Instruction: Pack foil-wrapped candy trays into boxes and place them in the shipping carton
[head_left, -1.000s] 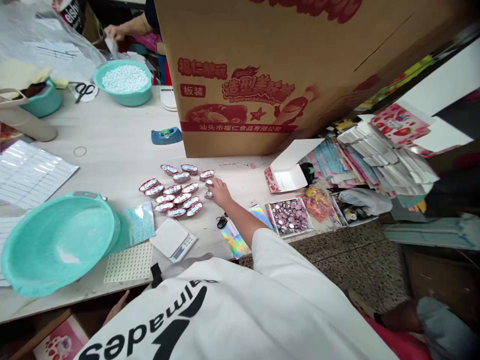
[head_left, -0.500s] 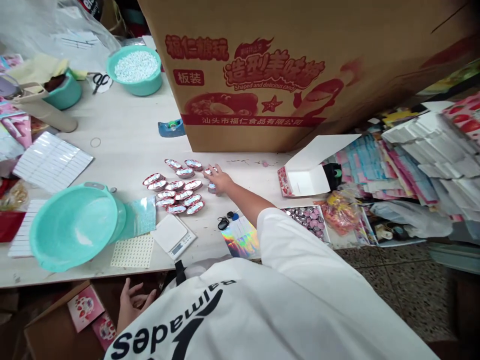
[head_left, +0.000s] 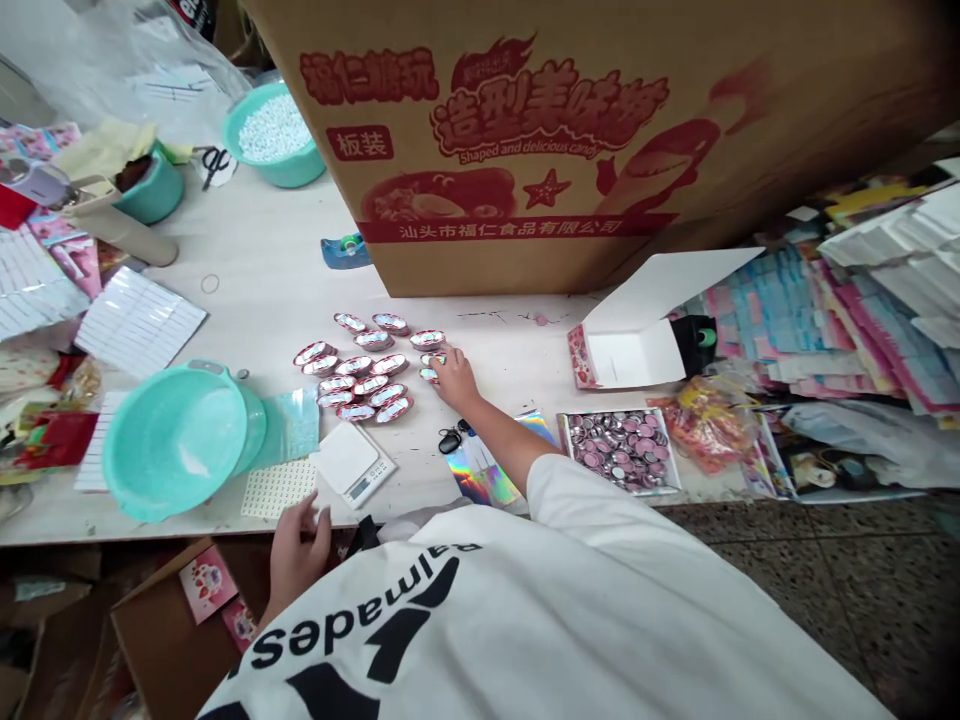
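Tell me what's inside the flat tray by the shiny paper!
The shallow tray is full of round pink-and-silver discs. They're piled over its bottom, so I can't see what's underneath them.

On the desk (head_left: 247, 280) I count about sixteen oval foil-topped pieces (head_left: 367, 368), two of them right beside the person's right hand (head_left: 454, 380). With the left hand (head_left: 298, 552), that makes two hands in all. Around them I can count three teal plastic basins (head_left: 176, 440), one pair of scissors (head_left: 214, 165), one tape dispenser (head_left: 345, 252), one digital scale (head_left: 351, 462), one printed cardboard carton (head_left: 525, 170) and one open white box (head_left: 637, 335).
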